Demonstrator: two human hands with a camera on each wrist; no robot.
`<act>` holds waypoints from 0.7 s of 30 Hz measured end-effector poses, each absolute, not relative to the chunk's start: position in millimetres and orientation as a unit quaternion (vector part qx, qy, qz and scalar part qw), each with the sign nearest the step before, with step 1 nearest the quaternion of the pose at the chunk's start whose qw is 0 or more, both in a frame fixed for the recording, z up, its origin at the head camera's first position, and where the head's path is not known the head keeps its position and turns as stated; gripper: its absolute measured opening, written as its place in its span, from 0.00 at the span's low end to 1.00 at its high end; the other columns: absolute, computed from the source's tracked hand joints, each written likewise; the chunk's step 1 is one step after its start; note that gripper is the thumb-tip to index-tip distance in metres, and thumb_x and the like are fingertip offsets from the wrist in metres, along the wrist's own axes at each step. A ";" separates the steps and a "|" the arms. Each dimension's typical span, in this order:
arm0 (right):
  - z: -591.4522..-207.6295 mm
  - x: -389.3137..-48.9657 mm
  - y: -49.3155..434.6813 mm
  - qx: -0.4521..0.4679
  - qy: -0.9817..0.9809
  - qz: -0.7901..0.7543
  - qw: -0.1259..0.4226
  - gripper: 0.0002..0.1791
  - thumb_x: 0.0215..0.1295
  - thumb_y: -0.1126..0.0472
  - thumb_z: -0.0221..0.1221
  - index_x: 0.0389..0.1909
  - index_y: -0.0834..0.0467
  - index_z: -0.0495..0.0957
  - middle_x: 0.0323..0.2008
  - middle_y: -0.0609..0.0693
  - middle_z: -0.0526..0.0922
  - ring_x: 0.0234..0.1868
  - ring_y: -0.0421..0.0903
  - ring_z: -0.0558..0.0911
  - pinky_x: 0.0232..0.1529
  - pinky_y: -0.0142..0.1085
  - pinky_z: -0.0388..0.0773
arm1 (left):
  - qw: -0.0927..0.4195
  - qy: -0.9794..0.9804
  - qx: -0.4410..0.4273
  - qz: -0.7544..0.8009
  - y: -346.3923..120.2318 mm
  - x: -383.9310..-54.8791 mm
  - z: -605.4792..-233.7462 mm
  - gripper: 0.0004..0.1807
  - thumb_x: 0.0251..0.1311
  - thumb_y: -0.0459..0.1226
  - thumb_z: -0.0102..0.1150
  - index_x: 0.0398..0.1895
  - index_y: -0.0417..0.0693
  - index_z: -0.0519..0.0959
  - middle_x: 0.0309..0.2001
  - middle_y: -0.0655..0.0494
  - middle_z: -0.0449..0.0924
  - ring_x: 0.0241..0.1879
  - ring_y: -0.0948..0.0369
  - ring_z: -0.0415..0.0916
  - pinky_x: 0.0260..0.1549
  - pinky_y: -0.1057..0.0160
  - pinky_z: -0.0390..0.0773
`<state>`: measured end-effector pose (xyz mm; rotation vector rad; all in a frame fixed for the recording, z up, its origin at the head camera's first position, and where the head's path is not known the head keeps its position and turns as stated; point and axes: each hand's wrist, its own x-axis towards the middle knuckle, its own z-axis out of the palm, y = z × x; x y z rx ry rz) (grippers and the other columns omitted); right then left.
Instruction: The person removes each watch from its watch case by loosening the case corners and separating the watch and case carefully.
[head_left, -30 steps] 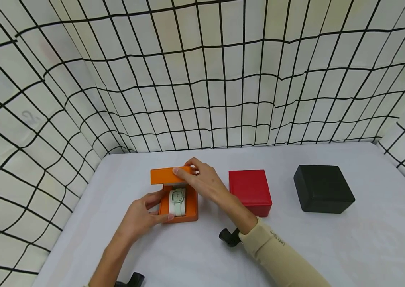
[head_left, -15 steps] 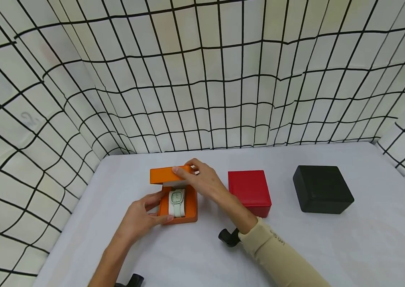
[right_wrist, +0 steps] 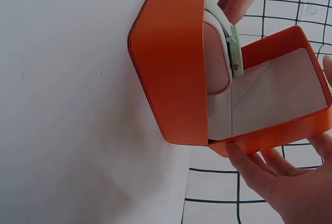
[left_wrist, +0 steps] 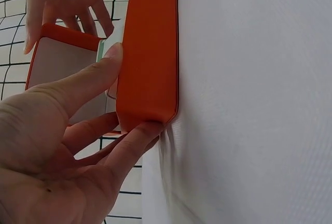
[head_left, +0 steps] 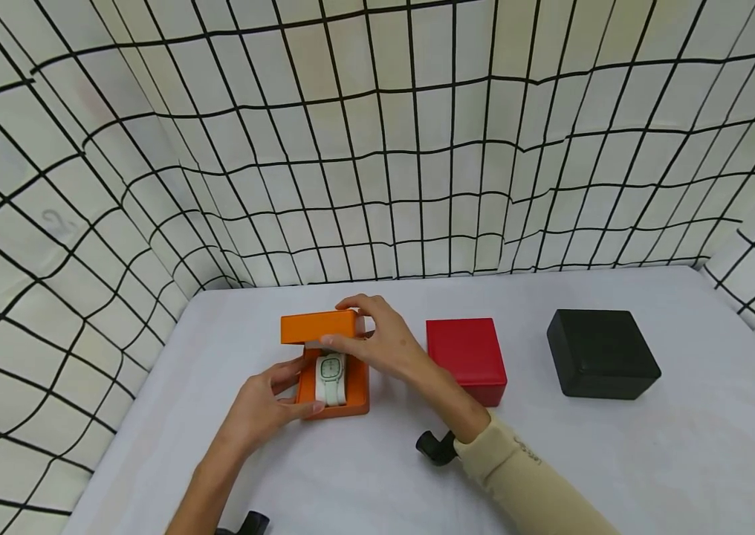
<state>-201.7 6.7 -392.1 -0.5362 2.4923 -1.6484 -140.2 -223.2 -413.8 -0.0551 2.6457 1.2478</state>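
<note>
An orange watch box (head_left: 359, 397) stands with its lid (head_left: 313, 327) raised. Inside, a pale green wristwatch (head_left: 331, 368) wraps a light cushion (right_wrist: 215, 58). My left hand (head_left: 264, 405) grips the base from the left, its thumb at the front rim by the watch, fingers along the side wall. At the lid's right end is my right hand (head_left: 384, 338), fingers spread and fairly straight. In the right wrist view, its fingertips (right_wrist: 241, 156) are at the lid's side wall near the hinge. The thumb stands off from the lid's upper edge in the left wrist view.
A red box (head_left: 464, 353) sits just right of the right hand, near its forearm. Farther right is a black box (head_left: 601, 353). All stand on a white-covered table (head_left: 551, 461), with a black grid net (head_left: 417, 171) around its back and sides.
My right thumb has come off the lid's front face and the right hand has shifted slightly to the right, its fingers loosening. The left hand, box and watch stay in place.
</note>
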 end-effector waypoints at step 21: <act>-393.4 -205.2 14.4 -0.238 0.802 -0.547 0.022 0.28 0.68 0.51 0.69 0.68 0.49 0.77 0.66 0.48 0.78 0.66 0.47 0.77 0.61 0.46 0.85 | 0.105 0.895 -0.012 0.433 -224.9 -140.6 -416.7 0.46 0.51 0.47 0.82 0.75 0.53 0.72 0.77 0.45 0.68 0.72 0.43 0.72 0.60 0.53 0.84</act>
